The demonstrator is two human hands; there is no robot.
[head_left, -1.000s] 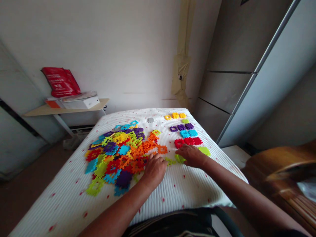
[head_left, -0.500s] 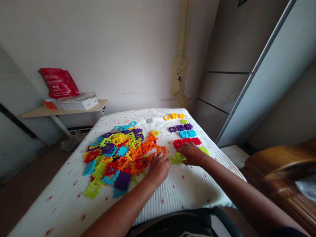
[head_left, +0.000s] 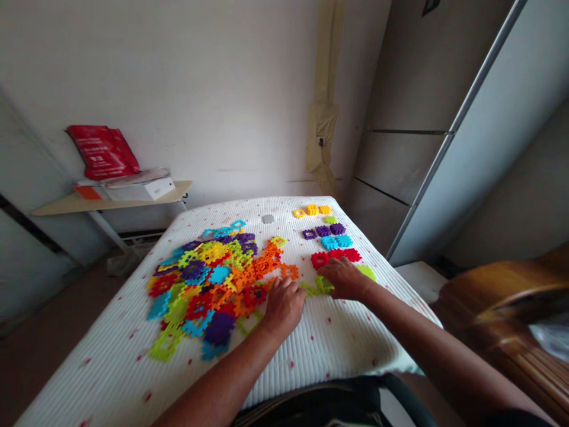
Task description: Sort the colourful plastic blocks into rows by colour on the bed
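Observation:
My right hand (head_left: 344, 277) bends its fingers over a lime-green interlocking plastic tile (head_left: 325, 285), gripping its near right side. Beside that tile, more lime-green pieces (head_left: 309, 289) reach toward my left hand (head_left: 284, 303). The left fingers are curled down at the right edge of a mixed pile of tiles (head_left: 217, 274); whatever is under them is hidden. An orange tile (head_left: 290, 271) lies just beyond the left fingertips. Red tiles (head_left: 320, 260) stand in a row right behind my right hand, and another lime-green tile (head_left: 367, 272) lies beyond its wrist.
Farther back on the white ribbed cover (head_left: 338, 356) are light-blue tiles (head_left: 336, 242), purple tiles (head_left: 323, 230), yellow tiles (head_left: 312, 210) and a lone grey tile (head_left: 268, 219). A wooden chair (head_left: 502, 308) stands at right, and a shelf (head_left: 66, 204) with a red bag (head_left: 102, 152) at left.
The view has shifted very slightly. Both hands stay in nearly the same place, the right one still on the lime-green tile.

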